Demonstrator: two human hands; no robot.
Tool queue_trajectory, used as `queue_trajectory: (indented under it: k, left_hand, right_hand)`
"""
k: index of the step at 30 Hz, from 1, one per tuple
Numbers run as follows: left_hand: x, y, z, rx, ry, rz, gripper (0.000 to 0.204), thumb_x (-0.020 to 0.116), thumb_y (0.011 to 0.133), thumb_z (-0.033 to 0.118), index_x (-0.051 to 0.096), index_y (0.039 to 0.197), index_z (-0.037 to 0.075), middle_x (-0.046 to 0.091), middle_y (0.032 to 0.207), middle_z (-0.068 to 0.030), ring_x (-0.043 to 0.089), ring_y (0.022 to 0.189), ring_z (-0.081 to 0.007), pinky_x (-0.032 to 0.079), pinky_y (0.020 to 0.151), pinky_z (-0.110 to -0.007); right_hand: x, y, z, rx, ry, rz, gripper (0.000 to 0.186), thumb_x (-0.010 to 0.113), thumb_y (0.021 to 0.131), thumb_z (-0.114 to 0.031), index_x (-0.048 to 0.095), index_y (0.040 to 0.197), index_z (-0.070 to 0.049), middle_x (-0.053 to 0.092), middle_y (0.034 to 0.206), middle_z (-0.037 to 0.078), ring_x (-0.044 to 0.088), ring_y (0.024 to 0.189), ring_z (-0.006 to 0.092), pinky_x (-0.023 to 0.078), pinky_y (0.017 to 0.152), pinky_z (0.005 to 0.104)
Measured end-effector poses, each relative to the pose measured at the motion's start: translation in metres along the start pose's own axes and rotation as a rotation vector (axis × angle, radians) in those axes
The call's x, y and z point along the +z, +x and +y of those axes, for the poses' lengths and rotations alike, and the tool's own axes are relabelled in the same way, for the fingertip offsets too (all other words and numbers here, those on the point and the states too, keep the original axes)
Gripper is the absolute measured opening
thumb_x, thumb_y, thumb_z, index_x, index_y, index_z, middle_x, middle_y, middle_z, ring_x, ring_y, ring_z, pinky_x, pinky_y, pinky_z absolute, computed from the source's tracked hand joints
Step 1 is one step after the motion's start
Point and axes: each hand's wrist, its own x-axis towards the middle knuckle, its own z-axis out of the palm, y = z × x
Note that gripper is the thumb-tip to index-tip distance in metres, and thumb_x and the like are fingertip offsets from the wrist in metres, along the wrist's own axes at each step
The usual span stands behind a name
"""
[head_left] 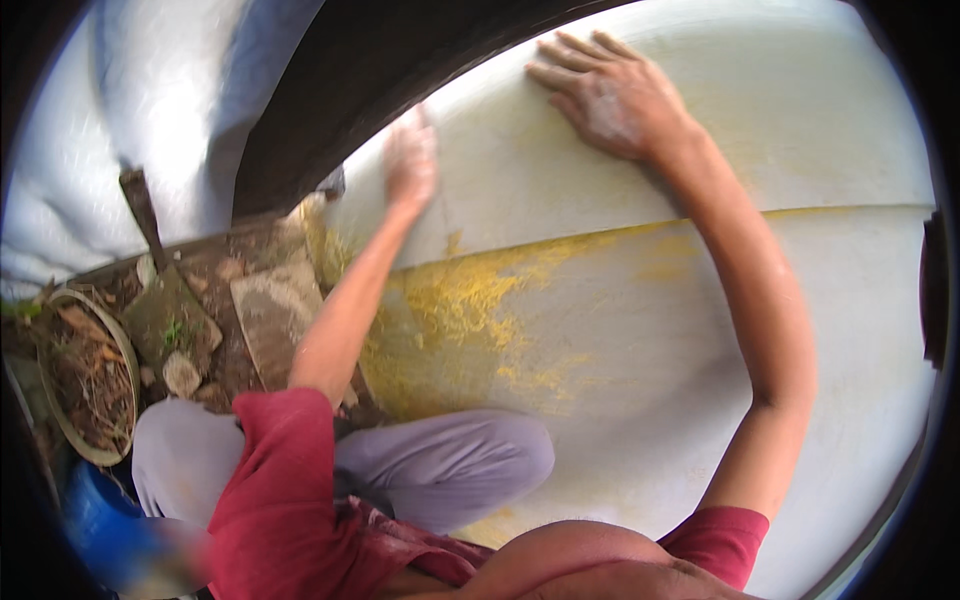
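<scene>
My right hand (pixel 610 98) lies flat on the upper part of a large pale grey-white panel (pixel 800 110). Its fingers are spread, and white dust coats its back. Farther left, my left hand (pixel 410 165) is at the panel's left edge, blurred and dusty, with its fingers stretched upward and nothing visible in it. What its palm touches is hidden. A seam crosses the panel below both hands. Rough yellow patches (pixel 470 305) mark the surface under that seam, thickest toward the left.
A dark board-like edge (pixel 330 110) overhangs at the upper left, before a white sheet (pixel 180 90). On the ground are a flat stone slab (pixel 275 315), a handled tool (pixel 140 205), a round pan (pixel 125 390) of dry leaves and a blue container (pixel 100 515).
</scene>
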Motion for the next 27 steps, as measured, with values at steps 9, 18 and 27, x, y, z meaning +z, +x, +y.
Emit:
queue_trajectory:
  k: [9, 18, 27]
  left_hand:
    - [-0.008, -0.038, 0.171, 0.580, -0.005, -0.069, 0.060, 0.038, 0.109, 0.026, 0.022, 0.165, 0.009, 0.017, 0.172, -0.0151, 0.011, 0.160, -0.0309, 0.010, 0.130, -0.050]
    - [0.008, -0.035, -0.041, -0.035, -0.030, 0.096, 0.062, 0.027, 0.112, 0.040, 0.017, 0.166, 0.012, 0.016, 0.172, -0.0145, 0.012, 0.159, -0.0331, 0.005, 0.130, -0.043]
    - [-0.012, -0.033, -0.028, 0.000, -0.060, 0.062, 0.059, 0.022, 0.112, 0.036, 0.013, 0.166, 0.013, 0.007, 0.173, -0.0117, 0.000, 0.160, -0.0308, 0.003, 0.131, -0.044]
  right_hand:
    - [0.005, 0.009, 0.005, 0.168, 0.084, 0.070, 0.045, 0.037, 0.105, -0.021, 0.063, 0.142, -0.014, 0.057, 0.150, 0.010, 0.049, 0.144, 0.0235, 0.029, 0.127, 0.0423]
    - [-0.009, -0.025, -0.022, 0.004, -0.012, -0.027, 0.049, 0.027, 0.109, -0.022, 0.050, 0.152, -0.021, 0.039, 0.164, 0.001, 0.031, 0.154, 0.0170, 0.020, 0.131, 0.0401]
    - [-0.016, -0.058, -0.065, -0.051, 0.029, -0.119, 0.050, 0.034, 0.110, -0.040, 0.040, 0.158, -0.026, 0.038, 0.165, 0.000, 0.030, 0.154, 0.0168, 0.018, 0.131, 0.0398]
